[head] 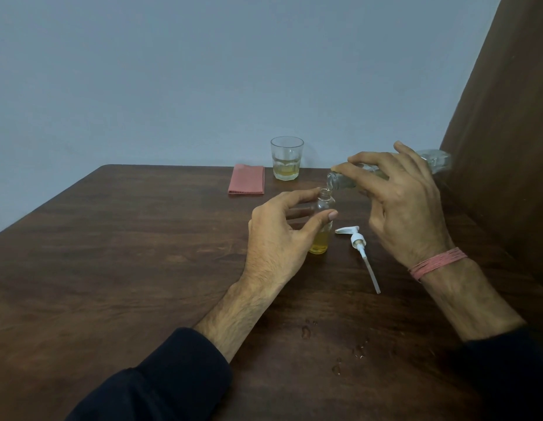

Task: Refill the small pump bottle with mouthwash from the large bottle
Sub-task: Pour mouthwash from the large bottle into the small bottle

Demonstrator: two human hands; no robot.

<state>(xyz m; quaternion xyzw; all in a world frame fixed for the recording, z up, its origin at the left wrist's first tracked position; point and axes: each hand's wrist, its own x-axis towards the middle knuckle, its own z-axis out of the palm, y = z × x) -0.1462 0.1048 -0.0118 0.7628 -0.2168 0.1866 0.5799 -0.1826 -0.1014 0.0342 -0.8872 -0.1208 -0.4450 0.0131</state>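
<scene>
The small clear bottle [323, 214] stands upright on the table with its neck open and yellow liquid in its lower part. My left hand [279, 235] grips it from the left, thumb in front and fingers behind. My right hand [407, 202] holds the large clear bottle [437, 161] tipped almost flat, its mouth just above the small bottle's neck. The white pump head [356, 240] with its long tube lies on the table to the right of the small bottle.
A glass [286, 159] with some yellow liquid stands at the back of the dark wooden table [127, 253]. A folded pink cloth [247, 179] lies left of it. Several drops [306, 331] wet the table near me. A brown panel [501, 132] rises at the right.
</scene>
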